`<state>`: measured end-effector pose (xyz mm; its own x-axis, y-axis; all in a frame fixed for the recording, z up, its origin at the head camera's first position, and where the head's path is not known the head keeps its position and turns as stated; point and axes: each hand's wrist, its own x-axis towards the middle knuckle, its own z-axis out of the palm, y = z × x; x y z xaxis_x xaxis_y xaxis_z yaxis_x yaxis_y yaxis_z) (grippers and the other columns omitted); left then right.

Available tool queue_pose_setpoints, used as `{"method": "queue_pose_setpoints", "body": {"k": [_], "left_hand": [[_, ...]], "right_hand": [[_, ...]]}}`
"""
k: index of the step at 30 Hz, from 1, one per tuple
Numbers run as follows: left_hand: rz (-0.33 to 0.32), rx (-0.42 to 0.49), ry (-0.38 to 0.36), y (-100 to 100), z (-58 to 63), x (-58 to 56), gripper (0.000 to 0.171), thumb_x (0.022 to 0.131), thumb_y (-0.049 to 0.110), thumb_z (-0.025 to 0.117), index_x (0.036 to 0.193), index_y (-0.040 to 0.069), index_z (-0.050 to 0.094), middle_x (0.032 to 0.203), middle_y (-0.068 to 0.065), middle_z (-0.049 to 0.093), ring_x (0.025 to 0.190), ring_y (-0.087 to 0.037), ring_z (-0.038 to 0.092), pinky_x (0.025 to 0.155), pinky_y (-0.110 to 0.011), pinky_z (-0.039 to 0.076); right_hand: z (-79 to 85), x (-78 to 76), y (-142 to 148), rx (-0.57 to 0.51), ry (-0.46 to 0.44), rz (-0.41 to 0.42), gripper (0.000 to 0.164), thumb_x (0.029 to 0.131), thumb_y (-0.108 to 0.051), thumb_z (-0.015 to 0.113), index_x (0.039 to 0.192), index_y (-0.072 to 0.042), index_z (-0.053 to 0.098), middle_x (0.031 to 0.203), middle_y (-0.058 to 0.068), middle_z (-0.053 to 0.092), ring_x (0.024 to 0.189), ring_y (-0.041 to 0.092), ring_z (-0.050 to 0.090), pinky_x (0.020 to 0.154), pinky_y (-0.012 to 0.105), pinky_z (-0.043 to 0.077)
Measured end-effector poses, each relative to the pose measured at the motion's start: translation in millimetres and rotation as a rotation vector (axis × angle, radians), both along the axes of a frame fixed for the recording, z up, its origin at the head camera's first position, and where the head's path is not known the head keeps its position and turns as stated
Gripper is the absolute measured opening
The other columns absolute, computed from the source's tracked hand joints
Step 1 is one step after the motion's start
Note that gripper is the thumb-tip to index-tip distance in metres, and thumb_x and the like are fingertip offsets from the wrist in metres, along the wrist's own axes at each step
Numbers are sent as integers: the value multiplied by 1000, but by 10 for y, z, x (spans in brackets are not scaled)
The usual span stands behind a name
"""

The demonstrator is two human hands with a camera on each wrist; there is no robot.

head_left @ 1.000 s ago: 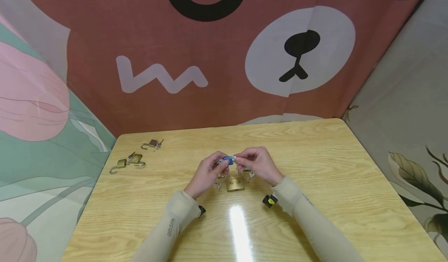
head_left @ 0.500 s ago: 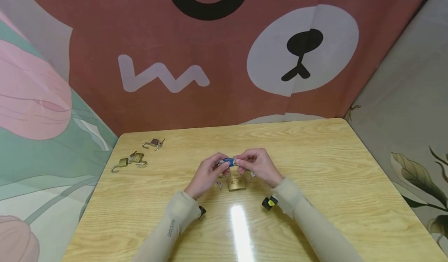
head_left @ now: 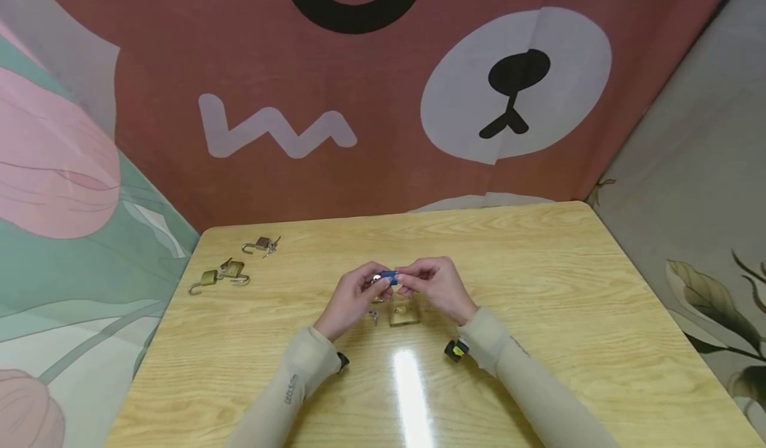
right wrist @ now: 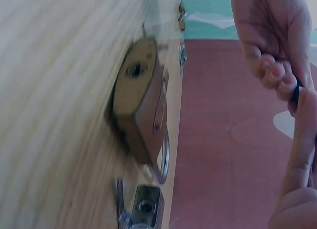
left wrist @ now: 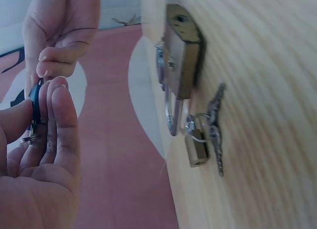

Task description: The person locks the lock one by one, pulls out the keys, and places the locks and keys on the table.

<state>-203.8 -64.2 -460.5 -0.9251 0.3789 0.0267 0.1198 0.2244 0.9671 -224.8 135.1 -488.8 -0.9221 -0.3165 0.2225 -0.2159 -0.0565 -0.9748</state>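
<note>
Over the middle of the table, my two hands hold a small blue padlock (head_left: 387,276) between them. My left hand (head_left: 352,296) pinches its body between thumb and fingers, and a small metal ring (left wrist: 30,139) hangs below that thumb in the left wrist view. At the shackle end, my right hand (head_left: 439,287) pinches with thumb and fingertips, which cover the shackle. Just below the hands, a large brass padlock (head_left: 404,312) rests on the table. Beside it in the left wrist view lies a small brass padlock (left wrist: 197,148) with keys (left wrist: 217,127) on a ring.
At the table's left lie a brown padlock (head_left: 262,242) with keys and two brass padlocks, one farther right (head_left: 234,270) and one near the edge (head_left: 209,278); their shackles are swung out. Another small padlock (right wrist: 147,201) shows in the right wrist view. Printed cloth (head_left: 383,189) hangs behind the table.
My right hand has moved slightly left, closer to my left hand. The silver shackle that showed between them earlier is now covered by the right fingers.
</note>
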Motion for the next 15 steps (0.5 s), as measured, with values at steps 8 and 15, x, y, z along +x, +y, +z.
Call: {"method": "queue_pose_setpoints", "body": {"k": [8,15], "left_hand": [[-30,18,5,-43,-183,-97,15,100,15,55,112,11,63,98,-25,70,87,-35,68,82,-59,58],[-50,15,19,-48,-147,-100,16,100,18,56,113,10,61,101,-14,73,87,-33,69,81,-60,58]], "right_hand": [[164,58,17,156,48,44,30,85,-3,74,113,4,68,98,26,70,82,30,70,71,45,64],[250,79,0,326,185,-10,32,80,-5,79,110,-1,71,96,17,72,80,23,69,68,35,64]]}}
